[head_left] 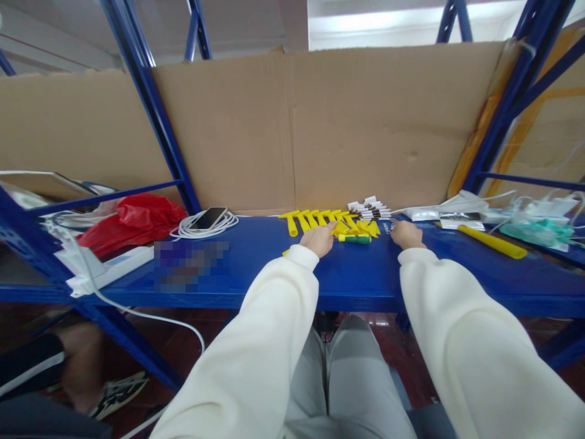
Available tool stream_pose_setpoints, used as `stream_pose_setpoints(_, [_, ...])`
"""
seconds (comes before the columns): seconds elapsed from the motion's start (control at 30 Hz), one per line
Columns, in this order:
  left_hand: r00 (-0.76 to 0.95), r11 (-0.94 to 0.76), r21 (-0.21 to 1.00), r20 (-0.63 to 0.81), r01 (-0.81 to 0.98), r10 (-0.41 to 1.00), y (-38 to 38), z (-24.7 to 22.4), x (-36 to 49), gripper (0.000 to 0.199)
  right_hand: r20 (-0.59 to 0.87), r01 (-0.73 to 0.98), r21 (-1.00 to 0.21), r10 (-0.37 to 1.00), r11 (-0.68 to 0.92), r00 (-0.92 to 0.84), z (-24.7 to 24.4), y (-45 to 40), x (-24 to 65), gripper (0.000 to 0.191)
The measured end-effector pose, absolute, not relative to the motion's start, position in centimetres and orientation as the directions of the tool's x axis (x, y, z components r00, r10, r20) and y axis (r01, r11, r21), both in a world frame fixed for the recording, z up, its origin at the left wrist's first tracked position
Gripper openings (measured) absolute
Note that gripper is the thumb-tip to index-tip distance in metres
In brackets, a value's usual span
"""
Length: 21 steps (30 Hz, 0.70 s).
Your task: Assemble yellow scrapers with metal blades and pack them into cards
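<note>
My left hand [319, 239] is at the near side of a row of yellow T-shaped handles [301, 221], its fingertips at the yellow pieces [371, 228]; its fingers look closed, and what they hold is too small to make out. My right hand [406, 234] reaches to small metallic parts [389, 227] on the blue shelf, fingers pinched together near them. Between my hands lies a screwdriver with a green and yellow handle [355, 239]. Behind the yellow pieces fan out several white and dark packets [369, 208].
A phone [209, 218] and coiled white cable [189, 230] lie left, beside a red bag [137, 222] and white power strip [125, 266]. Right are a yellow tube [493, 242] and plastic bags [537, 228]. Cardboard [356, 122] stands behind. A person's leg [82, 366] shows lower left.
</note>
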<state>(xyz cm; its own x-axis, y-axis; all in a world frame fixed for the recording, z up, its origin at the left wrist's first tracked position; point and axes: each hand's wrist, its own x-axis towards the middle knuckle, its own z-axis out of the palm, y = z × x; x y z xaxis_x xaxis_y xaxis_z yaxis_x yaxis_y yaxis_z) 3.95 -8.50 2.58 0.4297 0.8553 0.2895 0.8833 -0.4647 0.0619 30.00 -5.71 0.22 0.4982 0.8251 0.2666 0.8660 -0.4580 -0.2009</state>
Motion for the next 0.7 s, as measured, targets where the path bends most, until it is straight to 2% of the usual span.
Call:
stream_pose_setpoints(0.27, [0.429,-0.465,0.067,0.290,0.883,0.855,-8.4,2.6,3.9,0.055,0.260,0.875,-0.168,0.836,-0.454,0.484,0.1,-5.1,30.0,0.038])
stream_pose_setpoints(0.5, [0.422,-0.466,0.091,0.298,0.880,0.856,-8.4,2.6,3.9,0.055,0.228,0.910,-0.137,0.881,-0.392,0.414,0.5,-5.3,29.1,0.042])
stream_pose_setpoints(0.7, [0.423,-0.465,0.087,0.295,0.881,0.857,-8.5,2.6,3.9,0.054,0.211,0.942,-0.103,0.919,-0.319,0.334,0.7,-5.7,28.8,0.036])
